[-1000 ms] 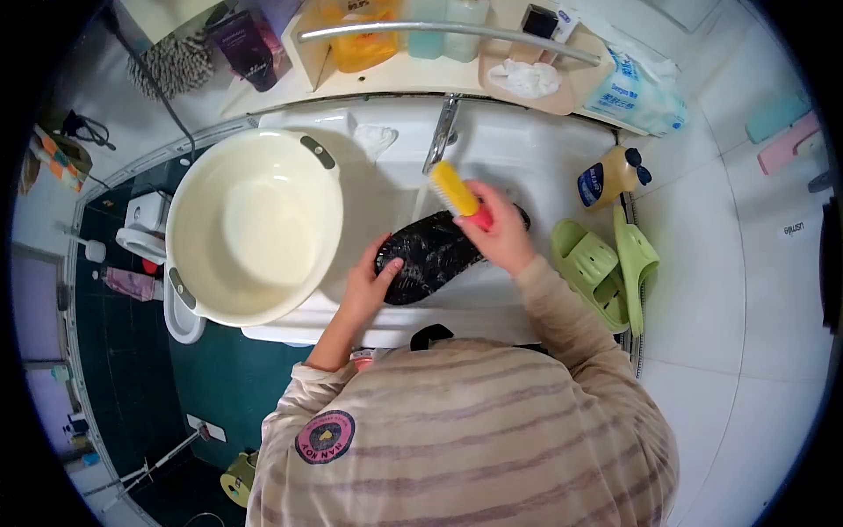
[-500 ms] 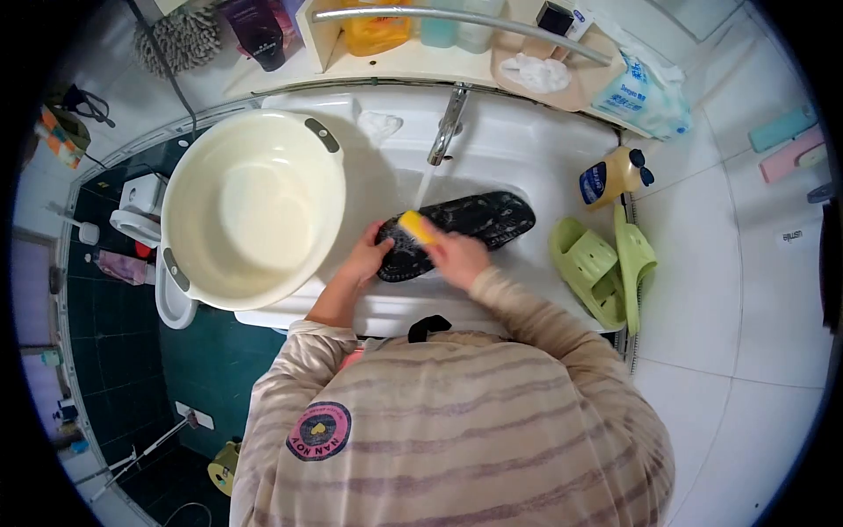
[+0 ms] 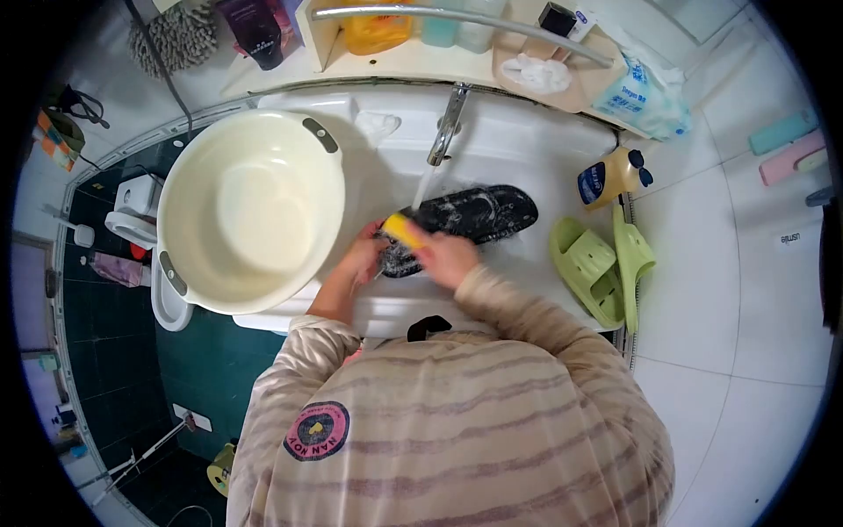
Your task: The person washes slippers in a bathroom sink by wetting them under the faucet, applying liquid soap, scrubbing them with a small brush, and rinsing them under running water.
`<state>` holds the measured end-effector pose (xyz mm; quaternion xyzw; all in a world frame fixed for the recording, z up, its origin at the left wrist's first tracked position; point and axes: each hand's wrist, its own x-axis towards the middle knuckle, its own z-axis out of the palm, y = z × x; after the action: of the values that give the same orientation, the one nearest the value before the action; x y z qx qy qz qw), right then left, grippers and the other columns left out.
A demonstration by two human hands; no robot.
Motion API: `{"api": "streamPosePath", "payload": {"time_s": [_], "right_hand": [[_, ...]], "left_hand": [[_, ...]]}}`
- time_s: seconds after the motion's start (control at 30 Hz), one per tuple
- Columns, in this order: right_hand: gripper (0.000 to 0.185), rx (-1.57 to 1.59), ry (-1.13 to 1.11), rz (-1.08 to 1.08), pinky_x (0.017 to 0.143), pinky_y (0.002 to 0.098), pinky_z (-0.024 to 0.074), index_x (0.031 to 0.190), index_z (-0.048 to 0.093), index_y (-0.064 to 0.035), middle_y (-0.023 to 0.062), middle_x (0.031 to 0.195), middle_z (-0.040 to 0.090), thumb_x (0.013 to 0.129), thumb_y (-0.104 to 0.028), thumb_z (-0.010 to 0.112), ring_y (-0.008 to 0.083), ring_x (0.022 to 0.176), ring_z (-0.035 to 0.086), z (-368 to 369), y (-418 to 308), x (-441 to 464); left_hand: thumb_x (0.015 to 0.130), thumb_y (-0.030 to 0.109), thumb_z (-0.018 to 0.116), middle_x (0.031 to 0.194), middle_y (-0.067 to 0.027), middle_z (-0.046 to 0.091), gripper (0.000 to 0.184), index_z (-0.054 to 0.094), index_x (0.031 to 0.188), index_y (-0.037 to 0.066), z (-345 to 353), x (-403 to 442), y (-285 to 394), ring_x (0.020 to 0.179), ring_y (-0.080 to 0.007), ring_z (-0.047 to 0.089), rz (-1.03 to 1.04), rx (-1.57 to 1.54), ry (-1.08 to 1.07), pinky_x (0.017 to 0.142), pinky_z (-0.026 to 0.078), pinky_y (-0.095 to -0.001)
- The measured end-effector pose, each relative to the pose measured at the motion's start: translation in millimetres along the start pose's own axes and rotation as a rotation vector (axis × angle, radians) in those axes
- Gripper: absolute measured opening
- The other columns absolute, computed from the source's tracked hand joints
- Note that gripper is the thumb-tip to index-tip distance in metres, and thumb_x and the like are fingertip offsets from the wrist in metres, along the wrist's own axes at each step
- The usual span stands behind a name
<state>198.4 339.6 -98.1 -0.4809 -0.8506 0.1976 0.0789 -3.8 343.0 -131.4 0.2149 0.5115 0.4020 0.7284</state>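
A black slipper (image 3: 492,213) lies in the white sink (image 3: 562,189), streaked with suds. My left hand (image 3: 360,256) grips its left end, fingers closed at the edge. In my right hand (image 3: 446,259) is a yellow scrubbing brush (image 3: 403,231), pressed against the slipper's left part; its bristles are hidden. Water runs from the chrome faucet (image 3: 448,127) onto the slipper just above the brush.
A big cream basin (image 3: 255,206) stands on the sink's left side. Two green slippers (image 3: 587,268) and a yellow bottle (image 3: 610,178) are at the right. Behind the faucet a shelf (image 3: 474,63) holds several bottles, and a blue-white pack (image 3: 645,101) sits at its right end.
My right hand has moved the brush slightly left along the slipper, toward my left hand. The slipper's left end has shifted a little. My left hand keeps its grip.
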Motion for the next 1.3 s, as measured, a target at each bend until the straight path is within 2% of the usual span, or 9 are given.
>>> {"api": "streamPosePath", "payload": {"time_s": [0.13,0.23,0.43,0.6,0.73,0.9,0.97,1.1,1.3], "right_hand": [[0.056,-0.044,0.234,0.381,0.059,0.0497,0.048,0.143,0.031,-0.0253,0.0182,0.073,0.062,0.091,-0.028,0.051,0.0365,0.065,0.062,-40,83,-3],[0.059,0.084,0.167,0.364,0.058,0.0494,0.0483,0.144,0.029,-0.0246,0.0194,0.073,0.061,0.09,-0.029,0.053,0.0371,0.063,0.061,-29,58,-1],[0.06,0.136,-0.035,-0.211,0.061,0.0487,0.0502,0.143,0.031,-0.032,0.0177,0.075,0.059,0.088,-0.032,0.053,0.0367,0.064,0.06,15,-13,-27],[0.058,0.036,0.2,0.226,0.059,0.0485,0.0487,0.144,0.03,-0.0282,0.0176,0.076,0.062,0.09,-0.031,0.052,0.0347,0.066,0.063,-20,96,-23],[0.058,0.095,0.215,0.497,0.061,0.0484,0.0487,0.145,0.029,-0.0263,0.0197,0.077,0.064,0.091,-0.03,0.052,0.0371,0.067,0.063,-36,85,-14],[0.061,0.076,-0.076,-0.042,0.064,0.0495,0.0491,0.145,0.024,-0.0338,0.0183,0.082,0.06,0.09,-0.034,0.051,0.0386,0.065,0.061,3,11,-27],[0.057,-0.029,-0.074,-0.027,0.064,0.0501,0.049,0.144,0.029,-0.0313,0.0176,0.08,0.061,0.091,-0.034,0.05,0.0379,0.065,0.061,-12,36,-25],[0.051,0.046,0.285,0.505,0.064,0.0478,0.049,0.14,0.038,-0.0249,0.0159,0.083,0.065,0.091,-0.028,0.051,0.0366,0.071,0.062,-28,115,-7],[0.052,0.107,0.37,0.509,0.065,0.0489,0.0491,0.14,0.037,-0.0248,0.0213,0.079,0.061,0.09,-0.03,0.051,0.039,0.071,0.061,-7,79,-1]], "left_hand": [[0.082,-0.012,0.039,0.123,-0.0119,0.054,0.053,0.043,0.132,0.005,-1,9,-3,0.111,-0.0256,0.055,-0.021,-0.132,-0.061,0.096,0.046,-0.039],[0.087,0.011,0.045,0.123,-0.0113,0.054,0.041,0.048,0.128,0.007,0,20,-4,0.108,-0.0274,0.055,0.001,-0.055,0.025,0.096,0.044,-0.0433],[0.089,0.028,0.049,0.115,-0.0106,0.058,0.041,0.051,0.123,0.006,-25,44,-16,0.107,-0.0267,0.055,-0.019,-0.425,-0.121,0.093,0.045,-0.0452],[0.088,0.005,0.053,0.106,-0.0101,0.061,0.036,0.048,0.124,0.002,-10,24,-5,0.096,-0.0244,0.061,-0.072,-0.223,-0.014,0.088,0.05,-0.0381],[0.089,0.005,0.051,0.109,-0.0111,0.061,0.038,0.047,0.127,0.002,0,18,3,0.101,-0.0237,0.06,-0.09,-0.156,-0.001,0.09,0.049,-0.038],[0.089,0.001,0.045,0.12,-0.0123,0.057,0.041,0.045,0.13,0.003,-2,16,6,0.106,-0.0241,0.057,-0.107,-0.154,0.071,0.094,0.046,-0.0379],[0.088,0.0,0.045,0.122,-0.0123,0.056,0.043,0.044,0.132,0.004,-6,15,3,0.108,-0.0241,0.056,-0.087,-0.132,0.046,0.095,0.046,-0.0381],[0.086,-0.005,0.042,0.126,-0.0128,0.054,0.05,0.043,0.135,0.004,-3,13,7,0.114,-0.0244,0.053,-0.106,-0.06,0.052,0.097,0.043,-0.0363],[0.082,-0.003,0.04,0.126,-0.0155,0.054,0.051,0.044,0.134,0.001,-13,31,-15,0.118,-0.0283,0.05,0.172,0.477,0.173,0.103,0.035,-0.0339]]}}
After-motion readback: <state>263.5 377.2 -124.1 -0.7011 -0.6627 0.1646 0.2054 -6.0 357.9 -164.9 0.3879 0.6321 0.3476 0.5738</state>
